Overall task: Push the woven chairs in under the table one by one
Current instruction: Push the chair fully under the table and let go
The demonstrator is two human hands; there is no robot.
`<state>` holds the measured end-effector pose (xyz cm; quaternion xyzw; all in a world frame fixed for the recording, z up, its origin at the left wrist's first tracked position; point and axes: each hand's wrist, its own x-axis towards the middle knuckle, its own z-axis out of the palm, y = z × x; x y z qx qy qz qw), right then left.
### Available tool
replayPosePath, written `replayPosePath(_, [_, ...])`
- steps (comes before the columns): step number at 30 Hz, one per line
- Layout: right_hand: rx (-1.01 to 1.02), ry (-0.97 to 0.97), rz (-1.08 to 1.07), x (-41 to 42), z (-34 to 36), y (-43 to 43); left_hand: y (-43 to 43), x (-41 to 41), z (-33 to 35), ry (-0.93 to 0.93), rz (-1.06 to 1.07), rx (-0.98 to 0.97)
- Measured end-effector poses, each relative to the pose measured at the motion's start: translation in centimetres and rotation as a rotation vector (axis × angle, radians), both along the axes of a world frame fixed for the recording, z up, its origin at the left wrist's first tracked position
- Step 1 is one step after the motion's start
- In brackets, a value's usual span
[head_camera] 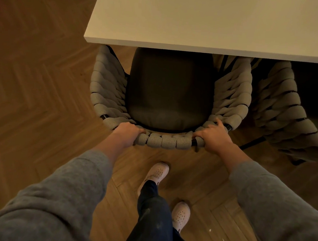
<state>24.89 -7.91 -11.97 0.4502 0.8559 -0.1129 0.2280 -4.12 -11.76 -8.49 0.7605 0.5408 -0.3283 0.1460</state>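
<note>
Herringbone wood floor (35, 84) runs under a white table (209, 21). I grip the woven chair (164, 141) backrest with my left hand (128, 132) and right hand (213, 135); its seat faces the table's near edge, front tucked under, beside a 2nd chair (280, 111).

Herringbone wood floor (33, 91) all around, warm and dim. Pale perforated shoes (158, 172) at 6 o'clock, plus dark trousers (152, 220) and grey sleeves (57, 198).
</note>
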Motion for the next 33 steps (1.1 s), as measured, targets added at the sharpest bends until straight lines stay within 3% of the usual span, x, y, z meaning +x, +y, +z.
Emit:
replayPosePath(7, [-0.002,-0.024,0.011,-0.2,1.1,-0.3,0.2,0.1,0.1,0.039,-0.037,-0.069])
replayPosePath(13, [-0.027,0.008,-0.002,0.0,2.2,-0.5,2.0,1.0,0.8,0.008,0.038,-0.302])
replayPosePath(19, [-0.017,0.164,-0.124,5.8,3.5,0.0,4.7,10.4,1.7,-0.259,0.224,-0.492])
replayPosePath(21, [0.061,0.188,-0.230,10.3,4.5,0.5,5.8,15.2,2.2,-0.378,0.173,-0.418])
replayPosePath(26, [0.119,0.200,-0.391,24.2,5.6,1.0,7.5,26.4,2.7,-0.606,0.031,0.053])
replayPosePath(29, [0.117,0.148,-0.440,32.5,5.5,0.3,7.2,33.9,2.5,-0.580,-0.031,0.187])
replayPosePath(33, [0.004,0.004,-0.483,43.3,5.1,-1.1,6.1,43.9,1.7,-0.497,-0.137,0.182])
